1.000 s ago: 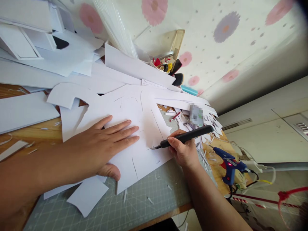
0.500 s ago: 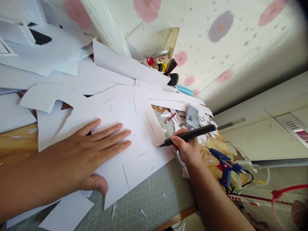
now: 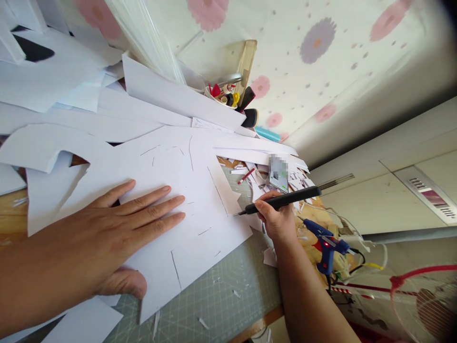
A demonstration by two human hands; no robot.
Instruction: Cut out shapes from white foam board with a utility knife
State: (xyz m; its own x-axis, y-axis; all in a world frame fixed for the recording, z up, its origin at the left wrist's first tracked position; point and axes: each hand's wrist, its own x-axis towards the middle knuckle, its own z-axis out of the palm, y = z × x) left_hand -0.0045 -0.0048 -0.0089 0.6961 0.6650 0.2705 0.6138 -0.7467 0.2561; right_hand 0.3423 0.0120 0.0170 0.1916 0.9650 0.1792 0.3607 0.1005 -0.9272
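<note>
A large white sheet of foam board (image 3: 203,205) with several thin dark lines on it lies on a green gridded cutting mat (image 3: 214,295). Spread flat on its left part is my left hand (image 3: 139,228), fingers apart and thumb near the lower edge. My right hand (image 3: 276,216) grips a black-handled craft knife (image 3: 285,200) like a pen. The blade tip is at the board's right side, close to the lower end of a long slanted line. Whether the tip touches the surface I cannot tell.
White offcuts (image 3: 82,326) and larger board pieces (image 3: 43,143) lie left and behind. A red pencil (image 3: 246,176), a pixelated object (image 3: 278,171) and scraps sit right of the board. A blue glue gun (image 3: 326,245) with a lit red light stands farther right. A tool cup (image 3: 223,97) is behind.
The knife tip has moved slightly right, off the end of the long line. My left hand stays flat on the board. The whole view has shifted a little.
</note>
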